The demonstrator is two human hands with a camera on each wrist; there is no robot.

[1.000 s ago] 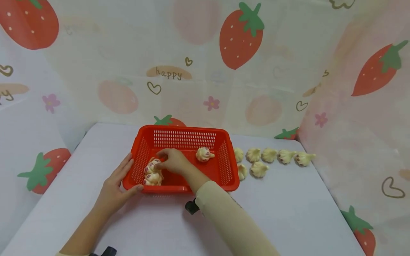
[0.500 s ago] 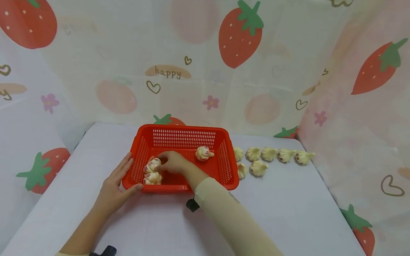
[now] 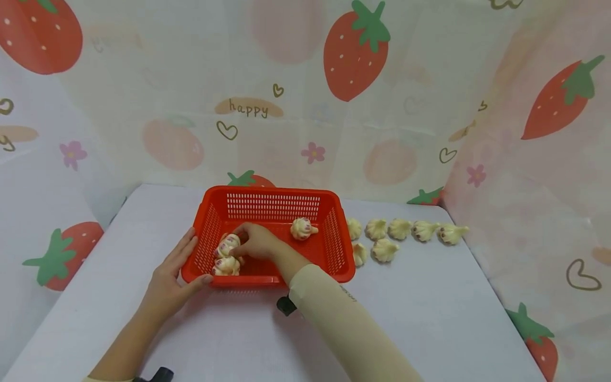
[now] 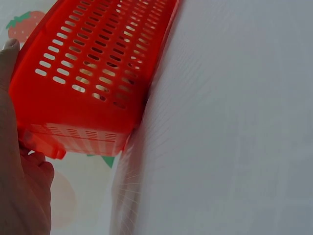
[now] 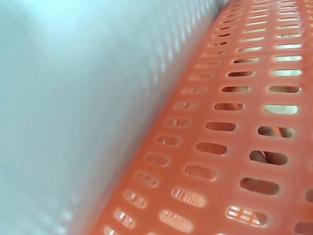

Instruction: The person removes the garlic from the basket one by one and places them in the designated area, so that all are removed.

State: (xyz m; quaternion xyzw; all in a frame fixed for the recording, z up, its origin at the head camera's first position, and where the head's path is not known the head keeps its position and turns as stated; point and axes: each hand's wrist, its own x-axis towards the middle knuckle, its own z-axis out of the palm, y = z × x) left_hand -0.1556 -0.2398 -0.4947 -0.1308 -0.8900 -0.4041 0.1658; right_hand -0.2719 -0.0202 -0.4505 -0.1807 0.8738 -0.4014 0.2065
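A red plastic basket (image 3: 281,280) with slotted walls stands on the white table. My left hand (image 3: 167,284) grips its front left corner, thumb on the front rim and fingers along the left side; the left wrist view shows the fingertips by the basket's edge (image 4: 44,147). Inside, my right hand (image 3: 260,243) pinches a garlic bulb (image 3: 227,245) with purple streaks at the left end. Another garlic bulb (image 3: 226,266) lies just in front of it. A third bulb (image 3: 302,228) sits alone toward the back right of the basket. In the right wrist view the slotted wall (image 5: 220,147) hides the right hand's fingers.
Several pale garlic bulbs lie on the table right of the basket, a back row (image 3: 400,228) and a shorter front row (image 3: 384,250). The basket wall partly covers the nearest ones. A strawberry-print cloth (image 3: 286,132) hangs behind the table and along its sides.
The right hand and the bulb at its fingertips have shifted very slightly within the basket. The left hand keeps its place on the corner. The head view has drifted a little.
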